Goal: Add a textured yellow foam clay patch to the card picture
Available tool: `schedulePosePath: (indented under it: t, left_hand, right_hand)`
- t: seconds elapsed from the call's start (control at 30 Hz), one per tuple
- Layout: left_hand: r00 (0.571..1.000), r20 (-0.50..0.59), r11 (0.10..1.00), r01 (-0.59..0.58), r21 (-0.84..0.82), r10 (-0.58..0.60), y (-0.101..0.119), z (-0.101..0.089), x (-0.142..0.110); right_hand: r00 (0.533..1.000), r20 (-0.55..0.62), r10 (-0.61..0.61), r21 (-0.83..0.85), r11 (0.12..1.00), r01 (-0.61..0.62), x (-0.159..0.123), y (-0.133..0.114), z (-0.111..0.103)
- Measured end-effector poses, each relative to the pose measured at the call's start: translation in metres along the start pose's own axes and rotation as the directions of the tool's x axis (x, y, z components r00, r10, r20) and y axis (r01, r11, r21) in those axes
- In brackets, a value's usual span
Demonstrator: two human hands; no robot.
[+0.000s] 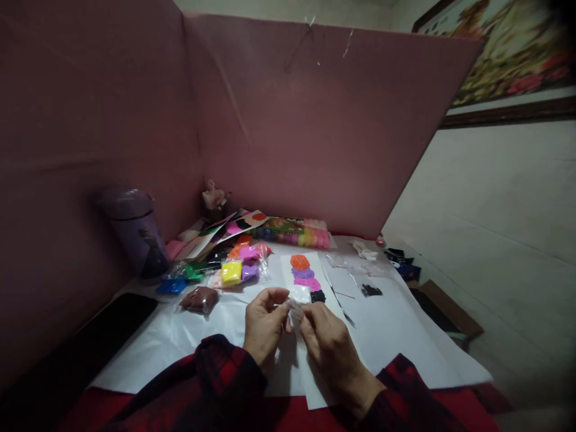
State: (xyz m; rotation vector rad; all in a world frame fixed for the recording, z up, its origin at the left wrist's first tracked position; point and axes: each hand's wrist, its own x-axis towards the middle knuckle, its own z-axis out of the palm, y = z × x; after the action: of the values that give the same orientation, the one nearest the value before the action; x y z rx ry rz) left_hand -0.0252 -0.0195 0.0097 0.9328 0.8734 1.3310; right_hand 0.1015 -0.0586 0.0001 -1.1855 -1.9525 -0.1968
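Observation:
Between my two hands is a small clear plastic packet with a white block of modelling clay in it. My left hand pinches the packet's near edge between thumb and fingers. From the other side my right hand grips the same edge. Beneath them lies a white paper strip, and its far part carries a row of orange clay, purple clay, pink clay and black clay. Part of the strip is hidden by my hands.
Bagged clay in yellow, brown and blue lies left. Scissors, a thin stick and an opened packet of black clay lie right. A purple tumbler stands far left, near a dark slab.

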Motion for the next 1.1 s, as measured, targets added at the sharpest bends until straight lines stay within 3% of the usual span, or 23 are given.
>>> schedulePosePath:
  t: [0.23,0.4,0.53,0.63,0.87,1.1]
  left_hand:
    - [0.994,0.048,0.995,0.097,0.003,-0.097,0.004,0.001,-0.006]
    - [0.994,0.033,0.993,0.103,0.056,-0.105,0.002,0.002,-0.008]
    - [0.994,0.041,0.989,0.091,0.118,-0.097,0.003,0.003,-0.01]
    - [0.992,0.047,0.987,0.109,0.12,-0.115,0.001,0.002,-0.011]
    - [0.989,0.047,0.986,0.136,0.094,-0.141,-0.002,0.0,-0.007]
    - [0.986,0.07,0.983,0.145,0.111,-0.154,0.001,-0.002,-0.005]
  right_hand:
    - [0.954,-0.066,0.291,0.301,0.918,-0.259,0.002,0.003,-0.005]
    - [0.882,0.015,0.471,0.47,0.775,-0.422,0.005,-0.001,-0.008]
    - [0.836,0.065,0.544,0.543,0.684,-0.487,0.005,-0.003,-0.007]
    - [0.838,0.042,0.543,0.546,0.69,-0.475,0.004,-0.002,-0.005]
    - [0.902,-0.011,0.431,0.426,0.818,-0.386,0.005,-0.002,-0.007]
    - [0.959,-0.104,0.263,0.299,0.928,-0.222,0.007,0.0,-0.01]
